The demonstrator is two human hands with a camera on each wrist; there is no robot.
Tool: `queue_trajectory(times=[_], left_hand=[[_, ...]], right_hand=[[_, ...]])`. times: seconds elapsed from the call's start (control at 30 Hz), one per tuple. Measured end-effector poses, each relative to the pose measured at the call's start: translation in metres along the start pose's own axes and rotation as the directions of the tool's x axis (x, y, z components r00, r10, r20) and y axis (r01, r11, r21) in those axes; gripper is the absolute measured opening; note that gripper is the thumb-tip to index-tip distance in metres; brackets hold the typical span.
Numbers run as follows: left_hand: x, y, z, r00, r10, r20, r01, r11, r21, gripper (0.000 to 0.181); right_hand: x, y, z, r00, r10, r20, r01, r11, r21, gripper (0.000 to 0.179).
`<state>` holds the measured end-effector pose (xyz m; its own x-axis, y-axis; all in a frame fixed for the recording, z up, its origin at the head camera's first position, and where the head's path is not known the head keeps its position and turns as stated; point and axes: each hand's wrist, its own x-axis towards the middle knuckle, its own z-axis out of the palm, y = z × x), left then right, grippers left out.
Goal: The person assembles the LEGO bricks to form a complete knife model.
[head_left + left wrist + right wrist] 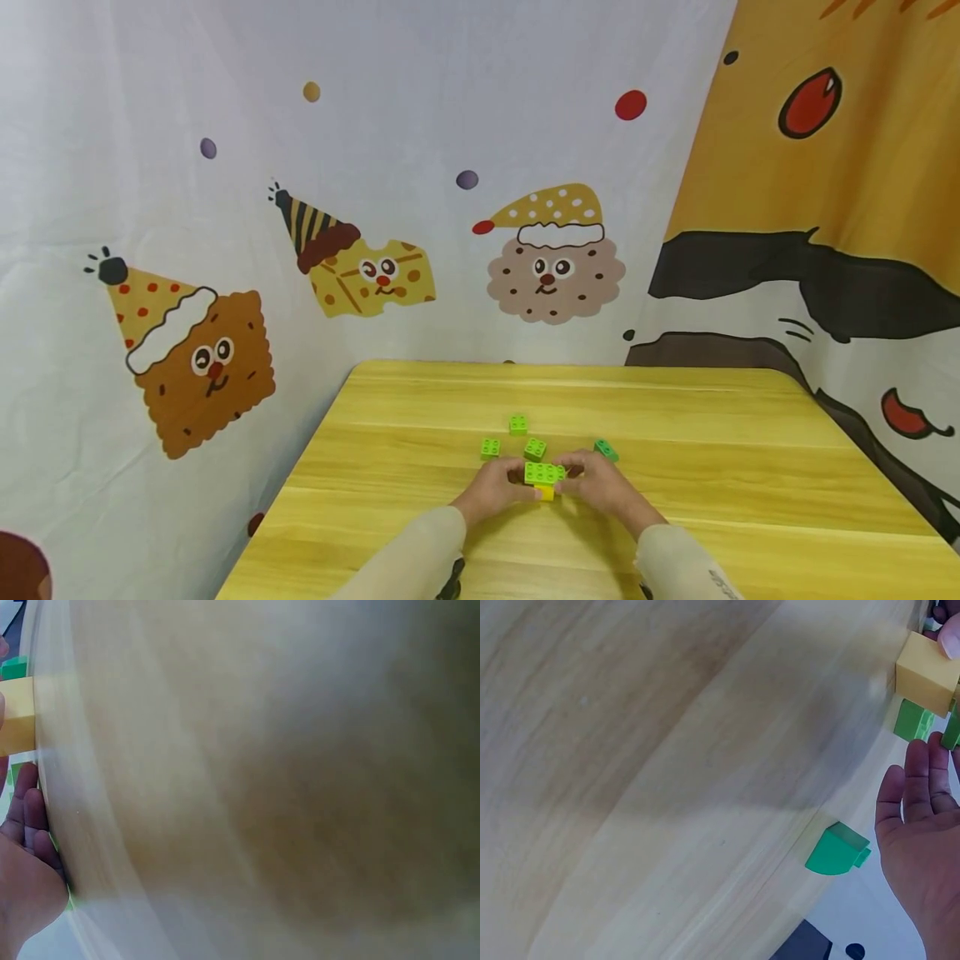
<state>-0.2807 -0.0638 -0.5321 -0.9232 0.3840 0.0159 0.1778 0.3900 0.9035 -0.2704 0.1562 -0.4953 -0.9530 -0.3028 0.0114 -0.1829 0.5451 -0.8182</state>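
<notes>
Both hands meet around a small stack of toy building bricks over the wooden table. A studded lime green brick [542,472] tops the stack, with a yellow brick [545,493] under it. From the left side my left hand [495,487] grips the stack, its thumb pressed on the yellow brick. At the opposite end, my right hand [600,485] pinches the lime green brick between thumb and fingers. The right wrist view has the yellow brick [928,671] near the upper right corner, above the right fingers. Much of the stack is hidden by hands there.
Behind the hands, three small lime green bricks [518,425] sit on the table [420,392]. A darker green brick [606,451], sloped or curved on one side, lies beyond the right hand. A printed cloth [412,125] hangs behind the table's far edge.
</notes>
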Motion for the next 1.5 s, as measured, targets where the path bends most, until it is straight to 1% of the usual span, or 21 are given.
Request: queue_trajectory(times=[0.07, 0.27, 0.4, 0.57, 0.8, 0.87, 1.13, 1.5], left_hand=[[0.0005, -0.0002, 0.0001, 1.000, 0.003, -0.001, -0.003, 1.000, -0.005, 0.020], [0.0015, -0.0003, 0.0005, 1.000, -0.014, 0.002, 0.014, 1.000, -0.008, 0.022], [0.0013, -0.0004, 0.0007, 1.000, -0.019, 0.004, 0.019, 1.000, -0.010, 0.024], [0.0002, 0.0018, 0.0008, 1.000, -0.008, -0.004, 0.008, 1.000, -0.011, 0.025], [-0.0002, 0.0049, 0.0002, 1.000, 0.010, 0.001, -0.010, 0.999, -0.032, 0.022], [-0.0007, 0.0055, 0.0000, 1.000, 0.006, -0.001, -0.006, 1.000, -0.028, 0.023], [-0.0019, 0.0071, 0.0001, 1.000, -0.001, -0.003, 0.001, 1.000, -0.014, 0.023], [-0.0012, 0.0061, 0.0006, 1.000, -0.016, 0.009, 0.016, 0.999, -0.042, 0.025]], right_hand=[[0.0008, -0.0003, -0.0011, 1.000, -0.008, 0.010, 0.008, 1.000, -0.007, 0.028], [0.0033, 0.0010, -0.0024, 1.000, -0.017, 0.020, 0.017, 1.000, -0.015, 0.029], [0.0023, -0.0002, -0.0031, 0.999, -0.029, 0.024, 0.029, 1.000, -0.002, 0.030], [0.0005, -0.0034, -0.0034, 0.998, -0.053, 0.035, 0.052, 0.998, 0.023, 0.028], [0.0018, 0.0014, -0.0055, 0.998, -0.048, 0.028, 0.049, 0.999, -0.015, 0.033], [0.0016, 0.0012, -0.0050, 0.998, -0.055, 0.033, 0.055, 0.998, -0.006, 0.032], [0.0001, -0.0014, -0.0031, 0.999, -0.043, 0.023, 0.042, 0.999, 0.027, 0.027], [0.0011, 0.0014, -0.0013, 1.000, -0.027, 0.008, 0.027, 1.000, 0.001, 0.029]])
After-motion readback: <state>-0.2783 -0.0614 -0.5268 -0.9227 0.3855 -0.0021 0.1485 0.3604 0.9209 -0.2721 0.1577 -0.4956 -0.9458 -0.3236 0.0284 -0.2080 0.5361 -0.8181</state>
